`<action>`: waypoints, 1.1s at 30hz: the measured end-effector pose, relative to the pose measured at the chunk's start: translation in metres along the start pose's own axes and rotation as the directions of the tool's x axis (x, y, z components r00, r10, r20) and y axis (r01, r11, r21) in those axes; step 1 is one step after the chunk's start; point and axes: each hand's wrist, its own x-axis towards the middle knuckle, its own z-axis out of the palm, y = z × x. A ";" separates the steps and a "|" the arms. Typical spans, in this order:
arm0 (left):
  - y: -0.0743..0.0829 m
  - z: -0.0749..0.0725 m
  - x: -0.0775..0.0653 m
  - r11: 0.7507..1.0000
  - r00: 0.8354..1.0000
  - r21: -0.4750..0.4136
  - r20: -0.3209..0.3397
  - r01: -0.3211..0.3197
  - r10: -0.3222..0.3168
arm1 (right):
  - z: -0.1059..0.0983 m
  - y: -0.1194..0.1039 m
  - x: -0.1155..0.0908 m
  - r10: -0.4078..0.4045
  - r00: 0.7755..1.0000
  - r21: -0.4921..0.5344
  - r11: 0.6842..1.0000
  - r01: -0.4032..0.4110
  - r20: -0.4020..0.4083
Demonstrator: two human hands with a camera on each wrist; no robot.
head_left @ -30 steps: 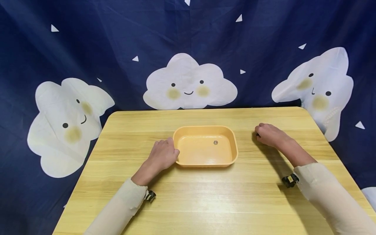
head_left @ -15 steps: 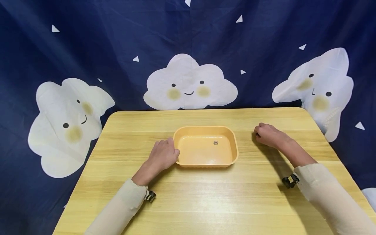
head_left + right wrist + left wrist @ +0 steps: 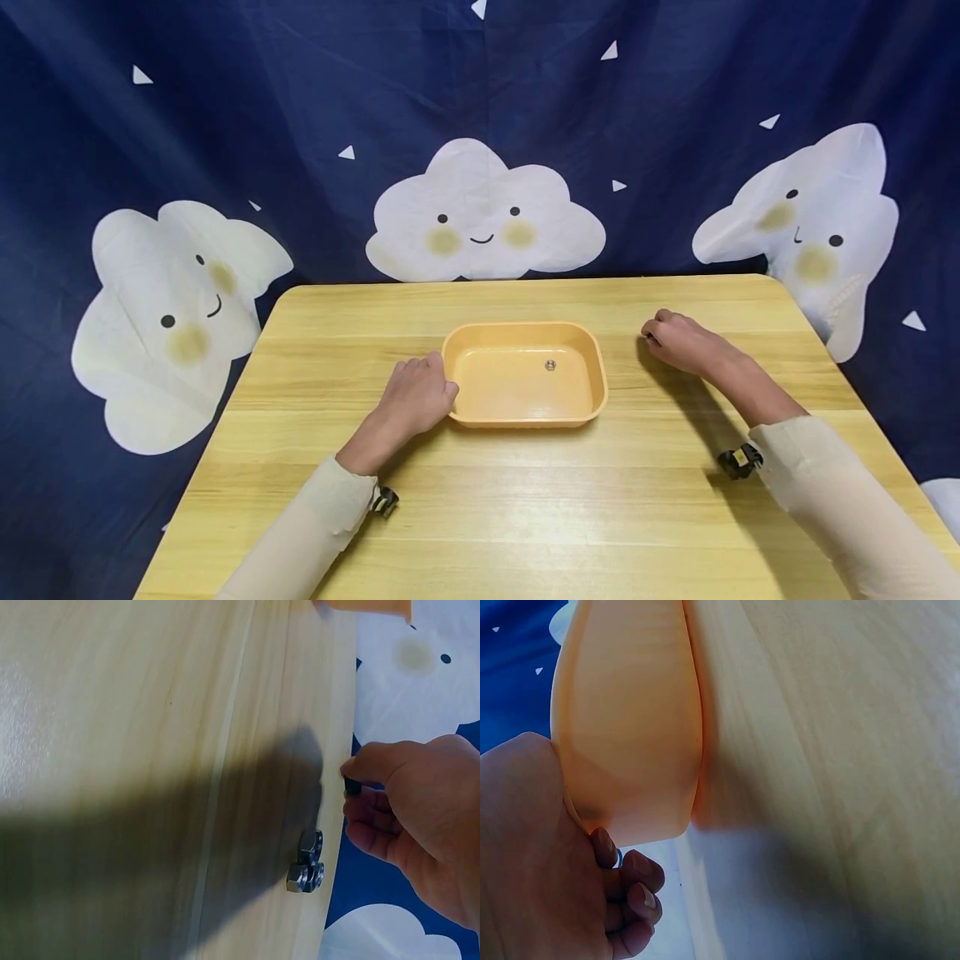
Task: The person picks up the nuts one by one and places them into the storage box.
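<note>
My left hand (image 3: 417, 392) grips the left end of a shallow orange-yellow plastic tray (image 3: 525, 421) on the table. In the left wrist view, curled fingers (image 3: 641, 874) show at the tray's end wall (image 3: 630, 735). One small metal hex nut (image 3: 551, 365) lies inside the tray, right of its middle. To the right of the tray, my right hand (image 3: 677, 340) is over the table, thumb and forefinger pinching a small dark nut (image 3: 352, 785), mostly hidden by the fingers. Close by that hand, several shiny hex nuts (image 3: 306, 862) lie clustered on the wood; the hand hides them in the head view.
The light wooden table (image 3: 487, 517) has rounded far corners. Behind it hangs a dark blue curtain (image 3: 315, 83) with smiling white clouds (image 3: 480, 192). Small black cameras (image 3: 741, 460) are strapped at both sleeve cuffs.
My right hand has shifted slightly left, toward the tray, its fingertips a little higher off the table. The left hand, the tray and the nut inside have not moved.
</note>
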 end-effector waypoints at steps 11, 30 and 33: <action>-0.001 0.001 -0.001 1.000 1.000 -0.012 -0.008 -0.001 0.001 | -0.003 -0.008 0.001 -0.006 1.000 -0.018 1.000 0.006 0.001; 0.000 -0.001 -0.001 1.000 1.000 -0.018 0.001 0.003 -0.003 | -0.017 -0.031 0.010 -0.064 0.997 -0.016 0.998 0.064 -0.036; 0.000 -0.001 -0.001 1.000 1.000 -0.020 -0.002 0.001 -0.001 | -0.018 -0.034 0.011 -0.070 0.997 -0.021 0.997 0.069 -0.043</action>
